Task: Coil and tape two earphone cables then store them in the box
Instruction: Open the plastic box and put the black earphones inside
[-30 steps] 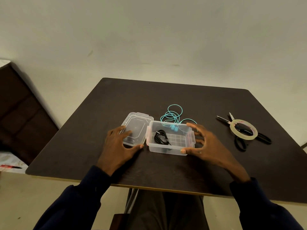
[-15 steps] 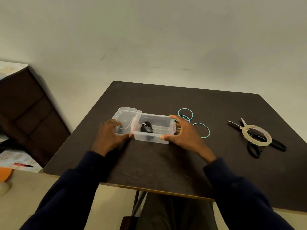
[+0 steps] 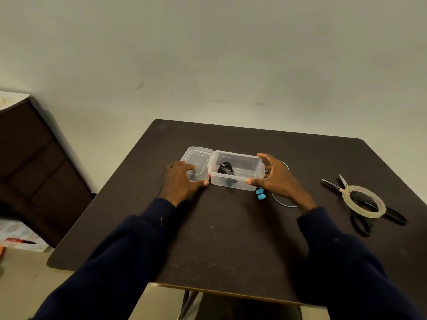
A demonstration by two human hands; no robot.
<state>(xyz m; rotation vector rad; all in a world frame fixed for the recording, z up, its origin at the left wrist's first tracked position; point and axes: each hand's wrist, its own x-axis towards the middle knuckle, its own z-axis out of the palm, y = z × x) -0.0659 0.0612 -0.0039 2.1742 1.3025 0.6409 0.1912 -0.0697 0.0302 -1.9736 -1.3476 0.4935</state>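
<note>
A clear plastic box (image 3: 240,185) stands open on the dark table (image 3: 231,239), its hinged lid (image 3: 196,158) lying flat to its left. A coiled black earphone (image 3: 226,169) lies inside the box. My left hand (image 3: 180,181) rests on the lid with its thumb against the box's front left corner. My right hand (image 3: 277,179) grips the box's right end, thumb on the front wall and fingers at the back corner. The turquoise earphone cable (image 3: 284,204) lies loose on the table, mostly hidden under my right hand, with its blue earbuds (image 3: 260,194) just in front of the box's right corner.
A roll of clear tape (image 3: 364,202) lies on black-handled scissors (image 3: 360,225) at the table's right side. A dark wooden cabinet (image 3: 34,169) stands on the floor to the left. The wall lies behind the table's far edge.
Both hands have slid the box leftwards, away from the turquoise cable, which now lies under my right hand. The head camera has shifted too.
</note>
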